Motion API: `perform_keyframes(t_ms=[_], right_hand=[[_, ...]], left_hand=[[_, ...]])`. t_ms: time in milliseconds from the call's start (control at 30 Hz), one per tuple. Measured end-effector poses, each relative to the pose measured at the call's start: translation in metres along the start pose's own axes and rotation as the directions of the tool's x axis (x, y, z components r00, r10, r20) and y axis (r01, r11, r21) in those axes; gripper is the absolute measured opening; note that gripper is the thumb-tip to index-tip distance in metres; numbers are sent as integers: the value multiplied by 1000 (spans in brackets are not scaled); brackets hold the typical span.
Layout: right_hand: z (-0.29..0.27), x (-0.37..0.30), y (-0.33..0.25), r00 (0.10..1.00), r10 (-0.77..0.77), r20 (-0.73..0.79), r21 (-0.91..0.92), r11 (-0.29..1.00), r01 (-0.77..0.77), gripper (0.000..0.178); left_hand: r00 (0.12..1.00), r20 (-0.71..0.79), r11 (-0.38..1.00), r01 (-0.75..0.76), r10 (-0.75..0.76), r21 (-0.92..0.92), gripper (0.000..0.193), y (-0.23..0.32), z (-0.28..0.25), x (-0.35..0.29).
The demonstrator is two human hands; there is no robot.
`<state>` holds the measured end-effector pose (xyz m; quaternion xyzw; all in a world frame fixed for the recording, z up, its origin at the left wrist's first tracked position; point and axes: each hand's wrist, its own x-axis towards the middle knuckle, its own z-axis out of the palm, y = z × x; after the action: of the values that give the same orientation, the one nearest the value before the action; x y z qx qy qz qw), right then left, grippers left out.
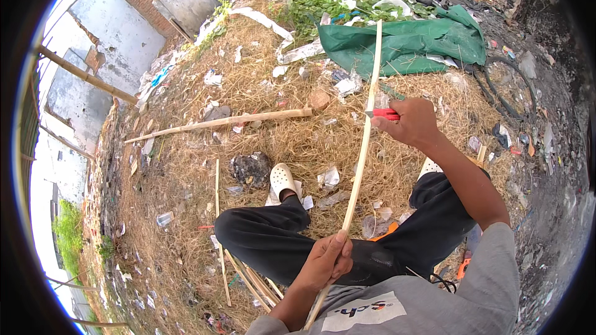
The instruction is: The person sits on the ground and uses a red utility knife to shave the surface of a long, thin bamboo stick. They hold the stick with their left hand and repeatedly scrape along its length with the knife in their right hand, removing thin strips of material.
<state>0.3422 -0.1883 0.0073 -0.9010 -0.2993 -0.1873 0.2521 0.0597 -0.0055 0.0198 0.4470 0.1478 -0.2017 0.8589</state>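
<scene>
Bamboo strip (360, 170) reaches toward one o'clock over green tarp (422, 49); left hand (324, 259) has fingers clamped on it, right hand (411, 121) on red knife (386, 113); littered straw ground (149, 236) opens toward eight.

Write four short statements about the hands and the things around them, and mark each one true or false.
1. The left hand grips the pale strip. True.
2. The right hand holds a blue-handled tool. False: it holds a red-handled tool.
3. The green sheet lies on the ground beyond the right hand. True.
4. The person wears black boots. False: cream clogs show.
</scene>
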Motion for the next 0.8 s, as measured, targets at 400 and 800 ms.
perform_keyframes(t_ms=[400,800], right_hand=[[3,-8,-19,989,-148,23,10,989,147,68],[12,-7,2,981,-165,-99,-3,986,166,69]], left_hand=[[978,-154,862,-46,142,505,34,14,3,-8],[988,-119,902,-40,100,429,35,9,4,-15]])
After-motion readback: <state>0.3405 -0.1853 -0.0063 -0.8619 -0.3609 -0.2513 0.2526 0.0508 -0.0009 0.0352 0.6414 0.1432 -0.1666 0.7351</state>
